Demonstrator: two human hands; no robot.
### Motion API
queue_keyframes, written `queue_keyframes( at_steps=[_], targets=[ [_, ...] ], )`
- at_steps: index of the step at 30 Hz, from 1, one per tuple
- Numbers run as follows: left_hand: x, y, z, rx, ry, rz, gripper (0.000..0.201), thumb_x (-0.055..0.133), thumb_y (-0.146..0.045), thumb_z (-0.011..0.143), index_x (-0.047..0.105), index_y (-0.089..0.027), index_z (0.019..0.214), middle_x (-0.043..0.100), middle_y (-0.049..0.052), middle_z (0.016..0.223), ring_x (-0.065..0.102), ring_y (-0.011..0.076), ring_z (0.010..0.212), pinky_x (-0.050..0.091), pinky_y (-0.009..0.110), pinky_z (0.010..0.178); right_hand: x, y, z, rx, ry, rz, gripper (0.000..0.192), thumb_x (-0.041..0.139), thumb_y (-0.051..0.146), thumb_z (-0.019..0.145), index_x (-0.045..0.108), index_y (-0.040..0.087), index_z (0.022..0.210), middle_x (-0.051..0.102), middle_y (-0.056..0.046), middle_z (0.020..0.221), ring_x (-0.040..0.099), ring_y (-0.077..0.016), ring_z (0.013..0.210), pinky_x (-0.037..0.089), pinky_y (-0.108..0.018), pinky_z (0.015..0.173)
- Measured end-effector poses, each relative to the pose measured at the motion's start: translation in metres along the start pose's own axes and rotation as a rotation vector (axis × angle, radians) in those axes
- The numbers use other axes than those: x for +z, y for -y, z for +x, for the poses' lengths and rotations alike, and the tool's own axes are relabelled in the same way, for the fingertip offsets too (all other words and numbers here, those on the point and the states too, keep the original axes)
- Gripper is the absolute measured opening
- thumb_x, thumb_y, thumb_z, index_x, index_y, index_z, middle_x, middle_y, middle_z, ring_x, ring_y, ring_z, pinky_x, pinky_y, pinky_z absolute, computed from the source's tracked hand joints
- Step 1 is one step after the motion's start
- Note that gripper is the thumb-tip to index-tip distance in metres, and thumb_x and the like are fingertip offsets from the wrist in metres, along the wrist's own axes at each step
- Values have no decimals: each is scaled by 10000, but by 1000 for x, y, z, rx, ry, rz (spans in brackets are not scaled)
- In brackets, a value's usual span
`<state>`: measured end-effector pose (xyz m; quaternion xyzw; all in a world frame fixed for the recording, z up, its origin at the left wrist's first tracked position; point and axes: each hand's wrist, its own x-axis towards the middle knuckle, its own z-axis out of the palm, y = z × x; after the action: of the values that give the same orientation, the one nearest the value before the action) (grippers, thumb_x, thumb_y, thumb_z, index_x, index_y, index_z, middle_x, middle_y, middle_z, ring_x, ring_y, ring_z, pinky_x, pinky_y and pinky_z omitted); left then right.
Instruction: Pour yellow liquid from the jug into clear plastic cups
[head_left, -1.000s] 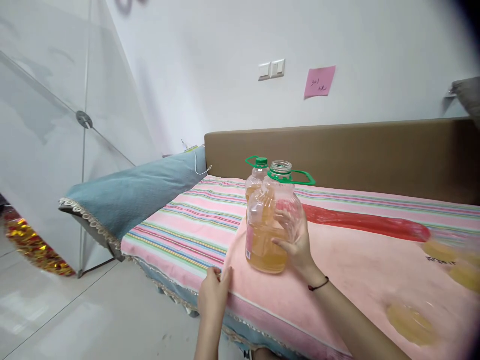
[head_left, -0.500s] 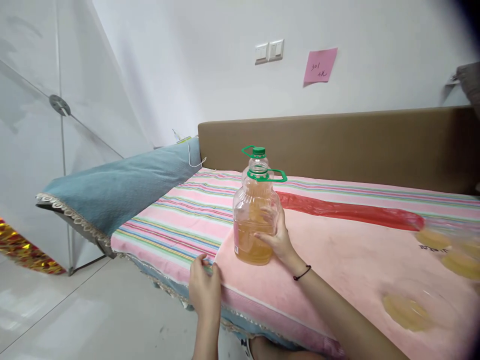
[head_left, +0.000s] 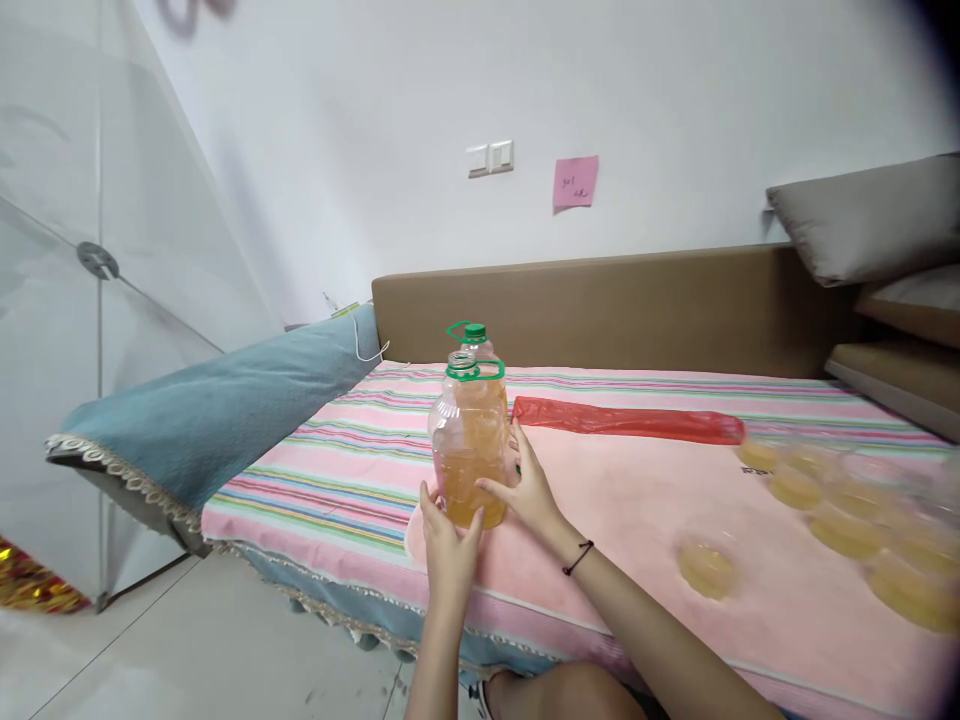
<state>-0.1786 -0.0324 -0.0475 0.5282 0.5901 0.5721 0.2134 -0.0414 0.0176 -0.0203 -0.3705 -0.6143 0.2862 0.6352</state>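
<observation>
A clear plastic jug (head_left: 466,470) with a green handle ring and an uncapped mouth stands in front of me, about half full of amber liquid. My right hand (head_left: 531,492) grips its right side, thumb across the front. Low on the left, my left hand (head_left: 450,545) holds the jug near its base, thumb and fingers spread around it. Close behind stands a second jug (head_left: 480,347), partly hidden, with a green cap and handle. To the right, a clear cup (head_left: 707,565) of yellowish liquid sits alone on the pink cloth (head_left: 600,530).
Several more cups (head_left: 847,525) of yellowish liquid cluster at the right, blurred. A red plastic bag (head_left: 630,421) lies flat behind the cloth. The brown backrest (head_left: 600,310) runs along the wall, grey cushions (head_left: 870,220) are at far right, and a blue-covered armrest (head_left: 240,375) is left.
My left hand has moved from the cloth's edge onto the jug's lower left. My right hand stays on the jug. The view has turned right, showing more cups and the cushions.
</observation>
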Motion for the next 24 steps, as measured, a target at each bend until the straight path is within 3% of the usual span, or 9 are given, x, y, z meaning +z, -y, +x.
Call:
queue_keyframes(
  at_steps=[2, 4, 6, 8, 11, 13, 17, 21, 24],
  targets=[
    [-1, -8, -2, -6, -42, -6, 932, 675, -411, 751, 128, -140, 1455, 418, 228, 1411, 458, 337, 1329, 396, 524, 1098, -18, 14, -13, -16, -33, -91, 900, 796, 418, 709, 340, 281, 1473, 427, -144, 1516, 395, -333, 1396, 358, -592, 1106],
    [2, -20, -8, -3, -114, -7, 936, 684, -420, 740, 131, -146, 1443, 296, 239, 1487, 299, 366, 1426, 262, 564, 1172, -44, 32, -29, -74, -106, -156, 749, 720, 373, 791, 383, 255, 1449, 456, -151, 1493, 436, -305, 1372, 395, -555, 1095],
    [11, -34, -21, 13, -170, -26, 898, 667, -423, 753, 134, -158, 1425, 186, 230, 1528, 181, 351, 1469, 163, 547, 1210, -75, 49, -46, -156, -237, -217, 612, 656, 321, 847, 432, 247, 1412, 500, -140, 1453, 468, -273, 1346, 400, -521, 1101],
    [29, -48, -41, 25, -157, -75, 809, 617, -426, 790, 142, -185, 1400, 199, 207, 1512, 215, 316, 1458, 198, 514, 1209, -111, 61, -66, -219, -423, -281, 522, 626, 283, 866, 479, 244, 1365, 542, -123, 1398, 490, -254, 1321, 383, -505, 1114],
    [68, -64, -77, 10, 35, -161, 666, 575, -407, 814, 215, -216, 1341, 374, 177, 1398, 446, 292, 1325, 381, 503, 1113, -168, 61, -98, -206, -715, -330, 457, 612, 300, 863, 520, 212, 1302, 562, -124, 1326, 505, -255, 1286, 366, -504, 1115],
    [97, -72, -98, -7, 227, -200, 686, 628, -362, 765, 255, -210, 1320, 465, 173, 1317, 576, 278, 1184, 487, 475, 1002, -202, 54, -117, -68, -811, -350, 451, 582, 368, 861, 529, 170, 1263, 560, -151, 1296, 521, -273, 1252, 387, -509, 1090],
    [146, -87, -121, -14, 496, -215, 884, 774, -253, 588, 300, -185, 1331, 533, 160, 1241, 572, 295, 1184, 457, 469, 1015, -249, 41, -141, 303, -589, -416, 429, 513, 463, 806, 598, 145, 1082, 640, -192, 1164, 621, -303, 1094, 487, -497, 968],
    [175, -97, -127, 17, 608, -207, 973, 791, -218, 539, 275, -171, 1363, 527, 155, 1237, 553, 290, 1168, 426, 468, 1021, -269, 42, -137, 391, -385, -450, 277, 532, 328, 733, 661, 199, 941, 734, -129, 1042, 697, -256, 971, 524, -418, 923],
    [187, -101, -128, 61, 615, -191, 972, 768, -234, 577, 236, -178, 1389, 523, 142, 1230, 565, 266, 1105, 428, 457, 998, -278, 44, -119, 442, -285, -463, 228, 537, 227, 711, 693, 212, 876, 768, -106, 976, 711, -239, 940, 522, -384, 908]
  ],
)
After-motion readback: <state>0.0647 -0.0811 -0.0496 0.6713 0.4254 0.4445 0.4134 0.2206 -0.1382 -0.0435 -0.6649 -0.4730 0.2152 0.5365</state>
